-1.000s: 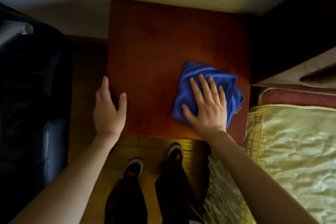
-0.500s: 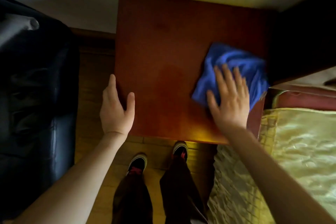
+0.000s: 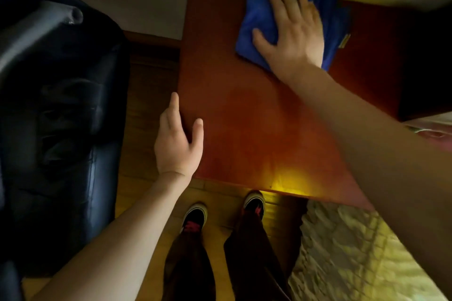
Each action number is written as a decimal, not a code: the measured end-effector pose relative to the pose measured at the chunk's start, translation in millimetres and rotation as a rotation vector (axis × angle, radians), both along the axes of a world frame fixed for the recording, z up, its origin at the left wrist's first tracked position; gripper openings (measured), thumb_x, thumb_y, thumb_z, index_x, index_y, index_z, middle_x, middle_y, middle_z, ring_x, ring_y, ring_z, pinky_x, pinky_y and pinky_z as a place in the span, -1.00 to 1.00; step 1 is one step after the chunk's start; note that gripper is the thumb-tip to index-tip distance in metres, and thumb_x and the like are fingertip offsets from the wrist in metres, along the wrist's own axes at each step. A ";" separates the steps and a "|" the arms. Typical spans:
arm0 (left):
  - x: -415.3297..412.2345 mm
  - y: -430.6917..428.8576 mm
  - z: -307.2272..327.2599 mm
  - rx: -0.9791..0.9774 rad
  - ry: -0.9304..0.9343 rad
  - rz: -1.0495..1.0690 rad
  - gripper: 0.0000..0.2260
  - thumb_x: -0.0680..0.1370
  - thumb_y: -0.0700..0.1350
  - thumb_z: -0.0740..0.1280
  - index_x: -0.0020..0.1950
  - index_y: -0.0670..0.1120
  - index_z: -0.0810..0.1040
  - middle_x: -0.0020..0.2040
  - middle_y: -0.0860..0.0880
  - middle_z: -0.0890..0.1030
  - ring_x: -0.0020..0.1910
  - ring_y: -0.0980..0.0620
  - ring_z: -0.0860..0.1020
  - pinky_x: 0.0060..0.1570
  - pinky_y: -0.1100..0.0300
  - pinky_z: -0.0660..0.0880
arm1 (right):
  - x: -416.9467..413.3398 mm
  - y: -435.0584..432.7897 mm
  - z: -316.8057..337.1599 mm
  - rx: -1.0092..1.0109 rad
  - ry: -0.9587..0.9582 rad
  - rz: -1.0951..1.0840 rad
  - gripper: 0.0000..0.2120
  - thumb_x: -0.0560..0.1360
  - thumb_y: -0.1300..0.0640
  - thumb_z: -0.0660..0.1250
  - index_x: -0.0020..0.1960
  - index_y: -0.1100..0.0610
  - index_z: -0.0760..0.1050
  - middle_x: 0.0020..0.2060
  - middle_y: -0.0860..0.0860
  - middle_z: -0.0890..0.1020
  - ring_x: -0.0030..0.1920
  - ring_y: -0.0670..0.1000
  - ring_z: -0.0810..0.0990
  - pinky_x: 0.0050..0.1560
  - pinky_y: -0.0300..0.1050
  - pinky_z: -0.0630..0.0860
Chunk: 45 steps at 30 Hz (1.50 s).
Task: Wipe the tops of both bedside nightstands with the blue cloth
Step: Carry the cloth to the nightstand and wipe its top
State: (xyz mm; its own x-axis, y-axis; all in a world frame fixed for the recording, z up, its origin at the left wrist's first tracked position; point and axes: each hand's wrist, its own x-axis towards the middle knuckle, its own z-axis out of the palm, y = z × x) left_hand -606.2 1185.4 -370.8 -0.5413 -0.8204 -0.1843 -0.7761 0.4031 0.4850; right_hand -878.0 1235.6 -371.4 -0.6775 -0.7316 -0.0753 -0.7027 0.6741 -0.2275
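Observation:
A reddish-brown wooden nightstand (image 3: pixel 244 117) fills the middle of the view, its top bare apart from the cloth. The blue cloth (image 3: pixel 259 7) lies crumpled at the far edge of the top, against the wall. My right hand (image 3: pixel 293 29) presses flat on the cloth, fingers spread and pointing toward the wall. My left hand (image 3: pixel 178 142) rests on the nightstand's left edge near the front corner, thumb on the top and fingers down the side, holding nothing.
A dark leather armchair (image 3: pixel 56 117) stands close on the left. A bed with a shiny yellow quilt (image 3: pixel 354 252) is at the lower right. The dark headboard (image 3: pixel 425 56) borders the nightstand on the right. My two shoes (image 3: pixel 195 215) stand on the wooden floor.
My right hand has pushed the blue cloth from the front right of the nightstand top away to the far edge by the wall. My left hand has stayed on the left edge.

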 end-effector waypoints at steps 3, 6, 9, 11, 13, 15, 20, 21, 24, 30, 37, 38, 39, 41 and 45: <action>1.3 -1.6 2.2 0.021 0.010 0.023 -0.43 0.57 0.09 0.22 0.53 0.00 0.13 0.44 -0.06 0.36 0.34 -0.05 0.43 0.08 0.21 0.37 | 16.9 3.3 0.8 -0.010 0.009 0.024 -0.33 0.53 -0.24 0.05 0.55 0.04 0.17 0.54 0.00 0.25 0.55 0.15 0.15 0.53 0.05 0.03; -1.0 -2.6 6.9 0.084 0.064 0.098 -0.47 0.57 0.07 0.24 0.52 0.08 0.18 0.45 0.02 0.37 0.33 0.15 0.38 0.13 0.29 0.30 | 81.4 65.1 6.0 -0.060 -0.051 0.143 -0.38 0.54 -0.16 0.16 0.53 0.05 0.22 0.52 0.00 0.29 0.55 0.16 0.15 0.54 0.07 0.05; -0.8 -4.1 9.4 0.125 0.091 0.140 -0.51 0.58 0.05 0.21 0.50 0.13 0.20 0.44 0.07 0.38 0.23 0.33 0.25 0.06 0.54 0.18 | 153.9 133.4 16.2 0.041 -0.146 0.285 -0.36 0.53 -0.17 0.20 0.55 0.01 0.18 0.54 -0.06 0.20 0.58 0.09 0.04 0.55 0.06 -0.01; 0.1 -4.3 8.1 0.120 0.113 0.142 -0.52 0.58 0.04 0.21 0.49 0.14 0.22 0.42 0.09 0.39 0.23 0.38 0.24 -0.02 0.67 0.15 | 173.8 156.9 18.9 0.086 -0.154 0.339 -0.34 0.54 -0.20 0.19 0.55 0.02 0.16 0.54 -0.06 0.19 0.58 0.07 0.03 0.55 0.08 0.03; 1.1 -5.5 6.9 0.106 0.111 0.143 -0.52 0.57 0.04 0.22 0.49 0.14 0.23 0.41 0.09 0.41 0.25 0.35 0.31 -0.05 0.67 0.16 | 162.2 143.9 14.0 0.074 -0.152 0.349 -0.32 0.53 -0.22 0.19 0.55 0.04 0.17 0.53 -0.03 0.21 0.56 0.07 0.10 0.54 0.05 0.04; 2.7 -4.9 5.9 0.089 0.108 0.147 -0.51 0.57 0.04 0.22 0.49 0.13 0.23 0.38 0.08 0.44 0.26 0.22 0.41 -0.01 0.59 0.20 | 137.0 98.8 9.8 0.058 -0.106 0.363 -0.33 0.54 -0.21 0.15 0.55 0.07 0.14 0.53 0.01 0.23 0.55 0.09 0.14 0.53 0.03 0.02; 4.6 -4.9 0.7 0.075 0.114 0.122 -0.51 0.57 0.05 0.21 0.50 0.13 0.23 0.40 0.05 0.44 0.25 0.16 0.46 -0.02 0.52 0.28 | 66.1 -55.8 -0.2 -0.036 -0.008 0.344 -0.32 0.55 -0.20 0.05 0.57 0.12 0.10 0.55 0.11 0.21 0.55 0.13 0.14 0.53 0.02 0.00; 4.7 -5.2 0.0 0.081 0.114 0.125 -0.52 0.58 0.04 0.20 0.50 0.14 0.22 0.40 0.06 0.44 0.23 0.23 0.43 -0.05 0.58 0.25 | 56.1 -78.8 0.6 -0.025 -0.005 0.339 -0.31 0.55 -0.21 0.02 0.57 0.12 0.08 0.56 0.10 0.18 0.56 0.12 0.11 0.53 0.02 -0.01; 5.5 -5.6 -0.6 0.093 0.128 0.155 -0.55 0.59 -0.04 0.19 0.49 0.13 0.25 0.37 0.07 0.46 0.15 0.36 0.32 -0.13 0.67 0.24 | 49.9 -105.9 1.0 0.030 0.003 0.333 -0.32 0.55 -0.22 -0.04 0.58 0.08 0.03 0.58 0.05 0.11 0.58 0.10 0.03 0.55 0.01 -0.07; 8.5 -7.8 -2.2 0.136 0.241 0.203 -0.59 0.57 -0.13 0.20 0.43 0.04 0.39 0.24 0.02 0.57 0.16 0.22 0.47 0.04 0.64 0.25 | 115.3 12.5 10.5 0.007 -0.075 0.424 -0.39 0.59 -0.12 0.09 0.57 0.10 0.12 0.56 0.03 0.18 0.57 0.12 0.06 0.55 0.04 -0.01; 8.8 -7.6 -2.7 0.124 0.197 0.177 -0.57 0.59 -0.10 0.16 0.46 0.11 0.32 0.24 0.05 0.55 0.12 0.31 0.43 0.00 0.67 0.22 | 173.2 117.7 12.4 0.088 -0.129 0.528 -0.35 0.51 -0.15 0.23 0.54 0.01 0.19 0.52 -0.07 0.25 0.55 0.04 0.12 0.53 0.02 0.05; 9.2 -8.2 -4.2 0.116 0.202 0.174 -0.57 0.58 -0.11 0.18 0.46 0.10 0.34 0.24 0.04 0.56 0.15 0.23 0.48 0.02 0.64 0.24 | 160.0 98.7 10.2 0.060 -0.124 0.514 -0.34 0.50 -0.16 0.23 0.54 0.01 0.21 0.51 -0.05 0.29 0.54 0.06 0.16 0.52 0.01 0.04; 9.2 -8.5 -6.1 0.108 0.208 0.171 -0.57 0.58 -0.12 0.19 0.45 0.09 0.35 0.24 0.02 0.57 0.15 0.16 0.51 0.04 0.59 0.28 | 144.0 76.5 7.2 0.029 -0.117 0.484 -0.34 0.48 -0.16 0.23 0.53 0.02 0.22 0.49 -0.03 0.33 0.52 0.08 0.20 0.51 0.01 0.05; 9.4 -7.6 -7.9 0.085 0.211 0.170 -0.58 0.57 -0.11 0.19 0.45 0.06 0.37 0.21 0.03 0.58 0.11 0.18 0.52 0.04 0.54 0.31 | 104.1 26.7 0.7 -0.028 -0.080 0.388 -0.35 0.48 -0.16 0.22 0.52 0.04 0.26 0.47 0.03 0.38 0.50 0.13 0.26 0.49 0.05 0.09; 7.7 -5.2 -7.6 0.068 0.203 0.163 -0.58 0.58 -0.13 0.20 0.45 0.04 0.36 0.14 0.13 0.53 0.06 0.36 0.38 -0.04 0.67 0.24 | 30.6 -54.0 0.7 -0.017 -0.008 0.195 -0.33 0.50 -0.22 0.07 0.55 0.02 0.17 0.52 0.03 0.28 0.54 0.11 0.17 0.50 0.03 0.03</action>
State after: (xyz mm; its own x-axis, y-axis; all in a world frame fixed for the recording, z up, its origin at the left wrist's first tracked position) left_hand -598.5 1180.2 -378.4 -0.4345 -0.8893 -0.1428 -0.7119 0.2420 0.6593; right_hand -847.5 1181.7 -370.7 -0.5223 -0.8501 -0.0667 -0.8178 0.5215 -0.2434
